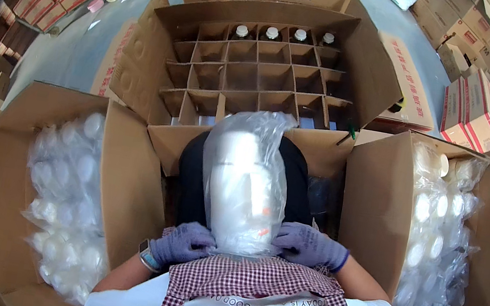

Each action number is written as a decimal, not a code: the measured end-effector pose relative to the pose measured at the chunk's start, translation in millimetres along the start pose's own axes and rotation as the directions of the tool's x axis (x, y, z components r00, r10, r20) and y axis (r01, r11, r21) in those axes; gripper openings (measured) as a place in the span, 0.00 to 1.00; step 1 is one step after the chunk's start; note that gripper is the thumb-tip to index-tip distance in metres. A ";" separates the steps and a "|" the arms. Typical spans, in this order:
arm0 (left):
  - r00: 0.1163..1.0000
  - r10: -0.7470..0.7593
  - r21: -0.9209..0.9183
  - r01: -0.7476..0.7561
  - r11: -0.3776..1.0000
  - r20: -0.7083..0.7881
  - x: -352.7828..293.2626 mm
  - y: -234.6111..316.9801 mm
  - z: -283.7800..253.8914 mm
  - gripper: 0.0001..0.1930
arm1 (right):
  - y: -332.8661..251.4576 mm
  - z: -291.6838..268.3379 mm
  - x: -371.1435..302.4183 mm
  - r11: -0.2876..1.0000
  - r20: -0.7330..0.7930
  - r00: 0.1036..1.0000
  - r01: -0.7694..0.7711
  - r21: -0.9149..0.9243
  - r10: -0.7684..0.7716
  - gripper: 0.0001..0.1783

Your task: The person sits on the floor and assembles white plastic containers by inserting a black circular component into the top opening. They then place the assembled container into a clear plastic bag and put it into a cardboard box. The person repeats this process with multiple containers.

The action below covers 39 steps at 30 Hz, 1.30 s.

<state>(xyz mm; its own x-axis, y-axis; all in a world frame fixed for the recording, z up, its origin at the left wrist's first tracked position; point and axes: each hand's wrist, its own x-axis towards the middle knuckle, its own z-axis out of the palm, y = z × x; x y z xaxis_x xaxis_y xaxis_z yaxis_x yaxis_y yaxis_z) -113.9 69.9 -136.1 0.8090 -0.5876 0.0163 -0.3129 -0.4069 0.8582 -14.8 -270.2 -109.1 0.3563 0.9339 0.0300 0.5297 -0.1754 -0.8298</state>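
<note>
A clear plastic bag [246, 185] lies along my lap, with white rounded things inside that look like a stack of cups or bowls; the plastic blurs them. Small orange marks show at its lower right side. My left hand [185, 245], in a purple-grey knit glove, has its fingers curled in at the bag's near left corner. At the near right corner my right hand [311, 246], gloved alike, also grips the bag's edge with bent fingers. Both fingertips are partly hidden against the plastic.
Before me stands an open carton [261, 16] with a cardboard divider grid [259, 68]; white-capped dark bottles [271, 34] fill several far cells. Open cartons at left [132, 166] and right [376, 201] hold plastic-wrapped white items. Stacked cartons [475, 110] stand farther off.
</note>
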 end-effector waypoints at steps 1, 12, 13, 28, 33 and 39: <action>1.000 -0.024 -0.020 0.024 1.000 0.000 -6.8 2.6 3.5 0.12 | -6.1 -9.5 -2.3 0.998 0.037 0.999 -0.022 0.065 0.020 0.08; 0.958 -0.117 0.112 0.090 0.990 0.263 24.0 62.1 -18.2 0.17 | 6.9 -86.6 107.5 0.782 -0.079 0.778 -0.622 0.038 0.623 0.27; 0.949 -0.159 0.104 0.136 0.985 0.271 29.2 71.8 -21.2 0.19 | 22.7 -88.2 96.3 0.788 -0.037 0.788 -0.614 0.033 0.615 0.22; 0.959 0.161 0.326 -0.233 0.916 0.233 137.1 87.6 -5.4 0.30 | -118.9 -125.4 -277.6 0.782 -0.930 -0.320 -0.526 0.334 0.182 0.12; 0.957 0.171 0.303 -0.238 0.923 0.233 145.8 82.1 0.0 0.30 | -39.2 -196.3 -334.4 0.057 -0.868 0.028 -0.996 -0.065 -0.495 0.13; 0.969 0.101 0.275 -0.163 0.948 0.226 145.4 76.7 2.7 0.30 | 147.6 -240.1 -397.8 0.082 -0.899 -0.298 -0.954 0.287 -0.322 0.15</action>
<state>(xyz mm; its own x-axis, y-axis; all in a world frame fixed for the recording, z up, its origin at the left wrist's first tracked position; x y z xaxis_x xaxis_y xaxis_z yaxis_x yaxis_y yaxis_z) -21.6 -48.6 -69.3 0.6393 -0.7688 -0.0134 -0.5653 -0.4818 0.6696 106.5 -742.4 -109.7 0.4148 -0.5013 0.7593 -0.5172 -0.8165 -0.2566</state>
